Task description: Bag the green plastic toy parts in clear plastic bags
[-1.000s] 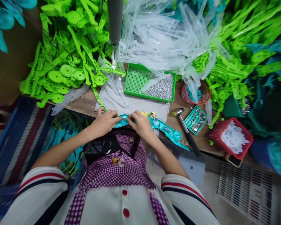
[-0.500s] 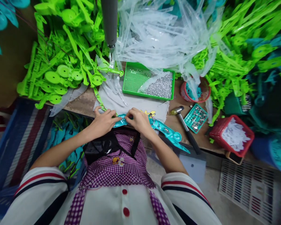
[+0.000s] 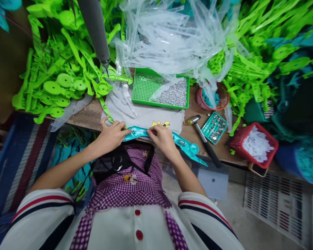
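Observation:
A long teal plastic shell lies at the table's front edge, hollow side up, its pointed tail toward the right. My left hand is closed on the shell's left end, with the thumb by the inner face. A lime-green plastic strip runs up from beside those fingers. Over the middle of the shell, my right hand has thumb and forefinger pinched together. What sits between these fingertips is too small to make out. A thin line shows inside the shell between both hands. Beneath is a pale cloth with a yellow print.
A green tray of small metal pieces stands behind the cloth. To the right are a hammer, a teal tray and red baskets. An electric screwdriver hangs at upper left. Lime-green parts and clear parts are heaped behind.
My right hand has moved right along the shell, baring more of its inside between the hands. My left hand keeps its grip. The hanging screwdriver appears further left, and the whole view has shifted slightly.

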{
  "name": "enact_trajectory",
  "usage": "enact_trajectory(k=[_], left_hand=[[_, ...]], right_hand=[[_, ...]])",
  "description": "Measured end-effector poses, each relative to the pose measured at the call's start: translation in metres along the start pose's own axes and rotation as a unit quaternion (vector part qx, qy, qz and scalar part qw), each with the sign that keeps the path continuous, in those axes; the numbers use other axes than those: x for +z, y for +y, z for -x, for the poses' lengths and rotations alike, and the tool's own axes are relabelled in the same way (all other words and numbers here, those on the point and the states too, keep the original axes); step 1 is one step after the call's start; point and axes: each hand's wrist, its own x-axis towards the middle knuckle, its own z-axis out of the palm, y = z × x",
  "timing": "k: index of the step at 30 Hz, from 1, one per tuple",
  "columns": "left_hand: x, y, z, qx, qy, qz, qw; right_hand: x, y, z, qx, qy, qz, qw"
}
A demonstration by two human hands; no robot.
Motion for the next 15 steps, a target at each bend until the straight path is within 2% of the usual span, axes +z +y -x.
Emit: enact_trajectory(k=[4, 8, 11, 15], left_hand=[[0.000, 0.000, 0.000, -0.001, 0.004, 0.009, 1.000], [0.002, 0.000, 0.000, -0.006, 0.005, 0.003, 1.000], [0.004, 0.001, 0.000, -0.012, 0.010, 0.001, 1.000], [0.006, 0.002, 0.002, -0.019, 0.014, 0.005, 1.000]], right_hand=[[-0.001, -0.008, -0.001, 0.034, -0.002, 0.070, 0.997], [-0.005, -0.015, -0.006, 0.016, -0.004, 0.124, 0.992], [-0.007, -0.014, -0.012, 0.009, -0.031, 0.112, 0.993], [-0.006, -0.011, -0.020, 0.041, -0.068, 0.089, 0.993]])
